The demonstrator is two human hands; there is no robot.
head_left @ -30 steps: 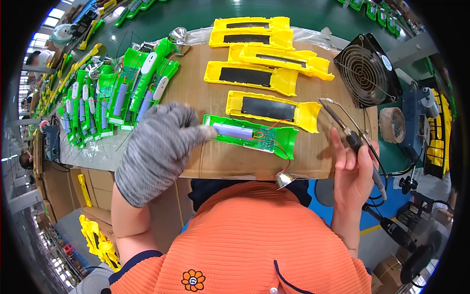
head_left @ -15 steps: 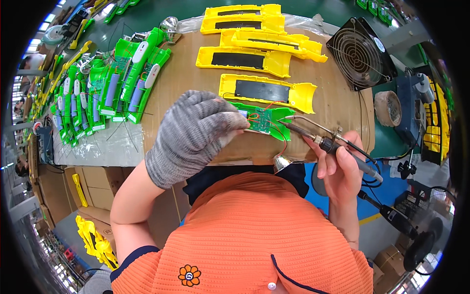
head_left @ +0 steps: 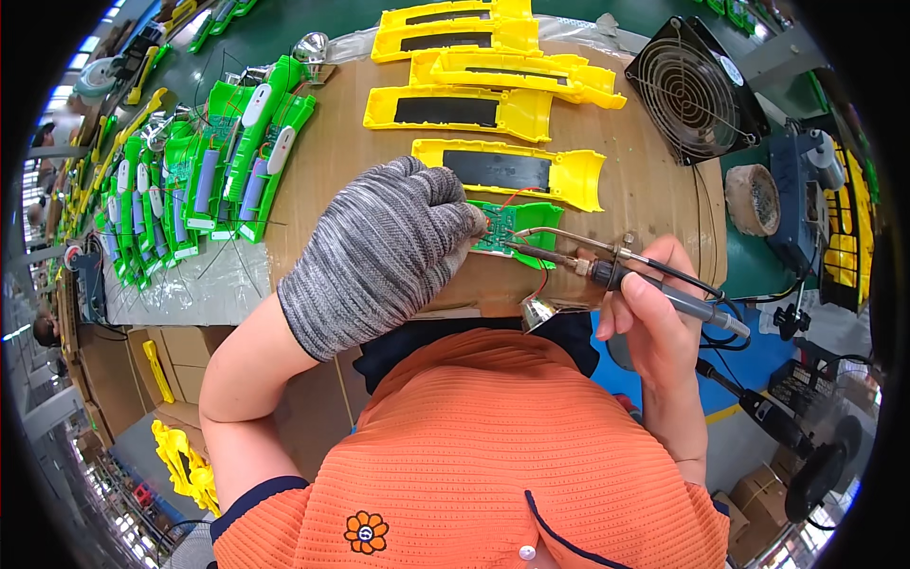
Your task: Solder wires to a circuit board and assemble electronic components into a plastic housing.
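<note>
A soldering iron [head_left: 611,275] with a thin metal feed tube alongside lies in my bare right hand [head_left: 654,308], fingers closed round its grey handle. Its tip reaches the green circuit board [head_left: 495,232] in a green plastic housing half [head_left: 538,216]. My left hand [head_left: 389,242], in a grey knitted glove, is pinched at the board's left end and covers the left part of the housing. What its fingertips hold is hidden. Red wires cross the board, and one runs down to a silver reflector cup [head_left: 537,313] at the table's near edge.
Yellow housing halves with black pads [head_left: 502,171] lie beyond my hands on a cardboard sheet [head_left: 327,152]. Green halves with boards and purple cells [head_left: 204,180] crowd the left. At the right are a black fan [head_left: 687,90], a round tan dish [head_left: 754,201] and a blue device [head_left: 794,190].
The soldering iron has moved left, its tip from the board's right end to over its middle. My left hand's fingers are curled more tightly and cover more of the board. The view has shifted slightly.
</note>
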